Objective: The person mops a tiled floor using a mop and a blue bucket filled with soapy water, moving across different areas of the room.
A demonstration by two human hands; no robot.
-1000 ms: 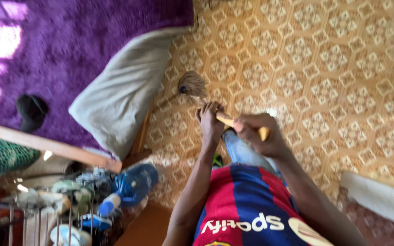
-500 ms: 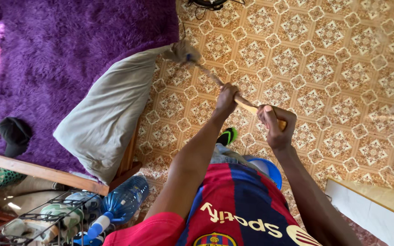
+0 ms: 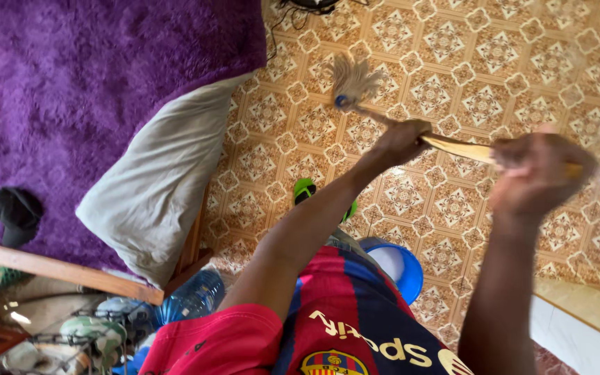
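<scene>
Both hands closed in a firm grip on a wooden mop handle (image 3: 463,147), left hand (image 3: 403,139) lower, right hand (image 3: 537,173) near the top end.
Stiff and light, the handle looks easiest taken mid-shaft; its soft stringy mop head (image 3: 353,80) sits over the patterned floor (image 3: 494,69), near a purple blanket (image 3: 105,76) and grey pillow (image 3: 168,173).

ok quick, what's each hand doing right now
Left hand: closed around the yellow broom handle, nearer the bristle head.
Right hand: closed on the same handle near its upper end, blurred.
</scene>
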